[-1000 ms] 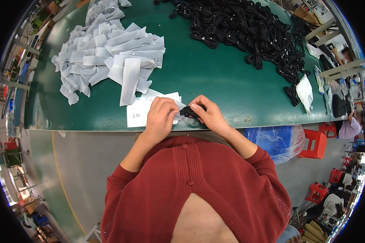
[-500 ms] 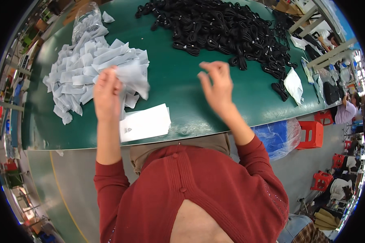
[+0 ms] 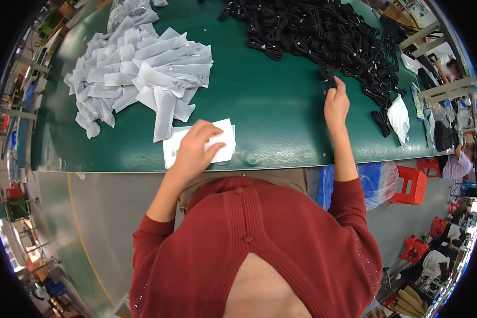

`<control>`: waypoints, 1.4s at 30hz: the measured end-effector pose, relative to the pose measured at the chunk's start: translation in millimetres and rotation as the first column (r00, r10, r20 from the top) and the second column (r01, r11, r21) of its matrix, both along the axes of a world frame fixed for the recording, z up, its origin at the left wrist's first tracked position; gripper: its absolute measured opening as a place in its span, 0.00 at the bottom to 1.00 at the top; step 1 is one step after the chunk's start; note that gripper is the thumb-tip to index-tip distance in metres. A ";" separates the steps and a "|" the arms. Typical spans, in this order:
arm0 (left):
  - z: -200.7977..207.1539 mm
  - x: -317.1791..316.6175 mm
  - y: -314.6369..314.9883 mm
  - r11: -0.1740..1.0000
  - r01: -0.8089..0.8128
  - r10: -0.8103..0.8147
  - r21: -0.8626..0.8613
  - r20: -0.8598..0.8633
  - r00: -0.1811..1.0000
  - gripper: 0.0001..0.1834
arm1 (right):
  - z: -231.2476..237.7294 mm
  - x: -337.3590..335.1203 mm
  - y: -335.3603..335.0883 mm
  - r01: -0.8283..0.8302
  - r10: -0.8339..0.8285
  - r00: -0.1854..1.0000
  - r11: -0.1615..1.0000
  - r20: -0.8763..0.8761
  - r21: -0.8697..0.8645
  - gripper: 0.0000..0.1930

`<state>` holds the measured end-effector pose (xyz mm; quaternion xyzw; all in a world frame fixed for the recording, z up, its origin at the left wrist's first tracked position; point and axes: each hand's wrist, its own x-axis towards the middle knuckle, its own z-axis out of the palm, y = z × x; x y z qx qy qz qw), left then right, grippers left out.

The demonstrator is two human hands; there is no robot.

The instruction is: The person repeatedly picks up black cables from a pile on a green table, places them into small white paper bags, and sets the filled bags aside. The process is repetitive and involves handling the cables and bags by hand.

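My left hand [image 3: 196, 148] rests on a stack of flat white bags [image 3: 227, 133] near the table's front edge. Its thumb stands apart from the curved fingers, with nothing plainly held between them. Farther right, my right hand [image 3: 336, 106] pinches a coiled black cable [image 3: 327, 74] at the near edge of a large heap of black cables [image 3: 312, 32]. To the left of the stack spreads a pile of filled whitish bags [image 3: 127, 69]. One filled bag [image 3: 165, 112] on its near side reaches almost to the stack.
A green table [image 3: 270, 116] carries everything. On its right side lie a white bag [image 3: 398, 119] and a separate cable coil [image 3: 381, 122]. Red stools [image 3: 409, 184] and a plastic-wrapped blue thing [image 3: 373, 183] stand beyond the front edge. Another person [image 3: 456, 164] is at far right.
My left hand has let go of a filled bag on the pile and come down to the white stack. My right hand, empty before, has moved right and taken hold of a cable.
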<state>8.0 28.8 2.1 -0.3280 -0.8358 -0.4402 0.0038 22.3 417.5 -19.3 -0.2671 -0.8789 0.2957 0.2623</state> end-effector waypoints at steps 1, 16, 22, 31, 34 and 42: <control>-9.3 5.0 0.2 0.999 0.027 -0.027 -0.025 -0.023 0.999 0.10 | 7.1 7.9 -19.2 -0.097 0.091 0.994 0.989 -0.062 -0.114 0.19; -23.8 15.5 5.4 0.975 -0.175 0.143 0.136 0.218 0.965 0.04 | 10.8 48.5 -145.9 -0.708 0.752 0.656 0.644 -0.067 0.291 0.22; -26.1 15.1 5.9 0.963 -0.192 0.136 0.187 0.277 0.951 0.04 | 16.4 60.9 -157.6 -0.726 0.816 0.576 0.540 -0.053 0.426 0.27; -18.5 16.2 6.5 0.967 -0.083 0.020 0.241 0.252 0.968 0.03 | 19.0 59.0 -159.7 -0.853 0.891 0.453 0.427 0.020 0.299 0.22; -11.0 17.8 6.0 0.978 0.000 -0.036 0.209 0.164 0.986 0.04 | 17.6 59.1 -156.2 -0.888 0.889 0.458 0.456 -0.020 -0.059 0.16; 6.0 11.5 12.2 0.992 0.058 -0.054 0.115 -0.045 0.998 0.05 | 17.1 53.1 -164.3 -0.695 0.771 0.606 0.394 -0.196 -0.602 0.10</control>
